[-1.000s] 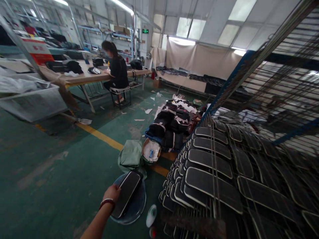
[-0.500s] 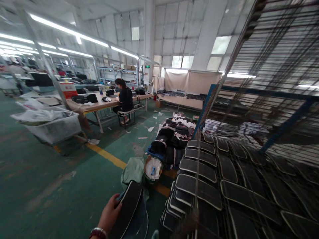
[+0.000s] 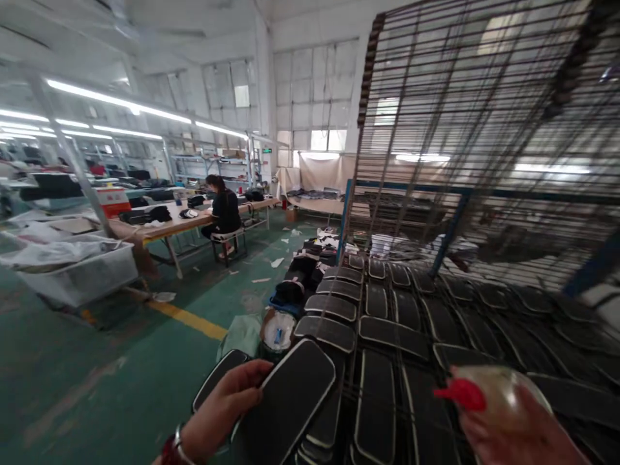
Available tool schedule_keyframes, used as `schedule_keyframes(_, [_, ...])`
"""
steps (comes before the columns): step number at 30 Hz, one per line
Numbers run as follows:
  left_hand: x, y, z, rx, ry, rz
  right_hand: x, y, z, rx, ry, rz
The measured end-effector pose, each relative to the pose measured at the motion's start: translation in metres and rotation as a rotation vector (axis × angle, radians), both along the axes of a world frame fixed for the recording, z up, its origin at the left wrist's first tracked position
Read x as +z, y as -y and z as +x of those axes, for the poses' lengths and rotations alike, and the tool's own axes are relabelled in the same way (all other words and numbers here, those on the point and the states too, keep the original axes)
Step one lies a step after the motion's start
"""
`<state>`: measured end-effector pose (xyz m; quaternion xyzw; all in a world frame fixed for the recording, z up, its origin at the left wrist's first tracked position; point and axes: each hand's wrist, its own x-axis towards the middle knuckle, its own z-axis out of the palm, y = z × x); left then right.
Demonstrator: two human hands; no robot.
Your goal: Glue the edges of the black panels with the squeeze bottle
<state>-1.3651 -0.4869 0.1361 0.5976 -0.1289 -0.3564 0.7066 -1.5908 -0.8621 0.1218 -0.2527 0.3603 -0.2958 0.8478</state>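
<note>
Beyond and above the right grip [image 3: 516, 429], rack: a tall wire grid [image 3: 407, 123], leaning.
Below the grid, rows: many dark panels [image 3: 387, 336] with pale edges, overlapping, on both sides of the right grip.
Far ahead and to the left of the left grip [image 3: 225, 403], worktop [image 3: 186, 223]: dark bundles on it; a seated person [image 3: 225, 206] beside it.
Left of the left grip, well apart, bin [image 3: 82, 274]: whitish, plastic sheeting inside.
Just beyond the left grip, cloth [image 3: 239, 332]: pale green, next to a round tub [image 3: 277, 329] holding a small blue item.
In the left grip, held panel [image 3: 290, 397]: black, pale-rimmed, tilted, its edge pinched between thumb and fingers.
In the right grip, bottle [image 3: 506, 391]: translucent, red-tipped, blurred, fingers closed around it.
</note>
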Motion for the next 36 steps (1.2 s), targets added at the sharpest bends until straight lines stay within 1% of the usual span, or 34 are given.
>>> schedule_keyframes(1, [0.01,0.008,-0.007,-0.064,0.006,0.007,0.013,-0.005,0.001,0.002,0.05,0.014])
schedule_keyframes(3, [0.027,0.021,-0.019,-0.153,0.012,0.032,0.042,-0.016,0.004,0.021,0.174,-0.075])
schedule_keyframes(5, [0.041,0.031,-0.029,-0.249,0.001,0.064,0.067,-0.025,0.008,0.046,0.223,-0.165])
schedule_keyframes(6, [0.048,0.036,-0.033,-0.293,-0.007,0.08,0.075,-0.028,0.009,0.062,0.242,-0.207])
schedule_keyframes(8, [0.059,0.043,-0.041,-0.337,-0.01,0.114,0.085,-0.031,0.009,0.096,0.25,-0.29])
schedule_keyframes(10, [0.066,0.048,-0.046,-0.337,0.014,0.145,0.087,-0.03,0.006,0.121,0.269,-0.388])
schedule_keyframes(12, [0.068,0.051,-0.048,-0.349,0.039,0.164,0.086,-0.028,0.002,0.131,0.285,-0.485])
schedule_keyframes(16, [0.061,0.054,-0.041,-0.441,0.037,0.182,0.083,-0.023,-0.003,0.154,0.265,-0.585])
schedule_keyframes(22, [0.045,0.057,-0.022,-0.449,0.012,0.216,0.084,-0.023,-0.008,0.122,0.25,-0.596])
schedule_keyframes(26, [0.039,0.059,-0.013,-0.431,0.007,0.219,0.081,-0.023,-0.013,0.111,0.248,-0.578])
schedule_keyframes(29, [0.041,0.063,-0.011,-0.423,-0.045,0.204,0.078,-0.024,-0.017,0.108,0.25,-0.568])
schedule_keyframes(32, [0.047,0.068,-0.013,-0.395,-0.097,0.202,0.075,-0.027,-0.021,0.106,0.26,-0.559])
schedule_keyframes(36, [0.055,0.075,-0.018,-0.271,-0.174,0.188,0.073,-0.031,-0.024,0.114,0.298,-0.531])
